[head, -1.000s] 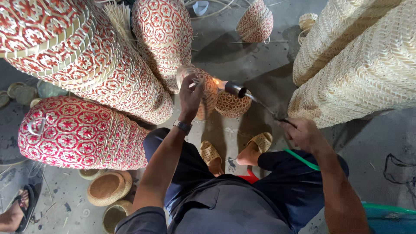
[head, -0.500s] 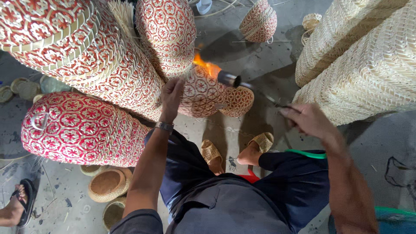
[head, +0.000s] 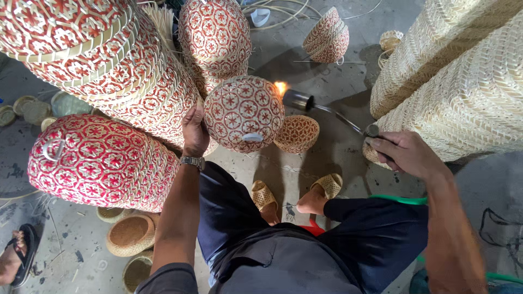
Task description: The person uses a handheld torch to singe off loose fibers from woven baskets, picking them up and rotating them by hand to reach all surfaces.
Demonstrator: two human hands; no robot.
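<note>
Round red-and-natural woven basket [head: 243,112], star-patterned, flame of torch [head: 298,100] at its rim

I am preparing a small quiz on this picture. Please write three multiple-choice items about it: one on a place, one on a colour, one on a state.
1. Where is the flame?
A. at the round basket's upper right edge
B. on the floor by the sandals
C. at the pale baskets on the right

2. What colours has the round basket?
A. plain green
B. red and cream
C. black

3. What does the right hand do?
A. hangs free
B. rests on a knee
C. grips the torch

Answers: 1 A, the flame touches that edge. 2 B, red stars on cream weave. 3 C, its fingers close on the torch handle, while the left hand steadies the basket.
</note>
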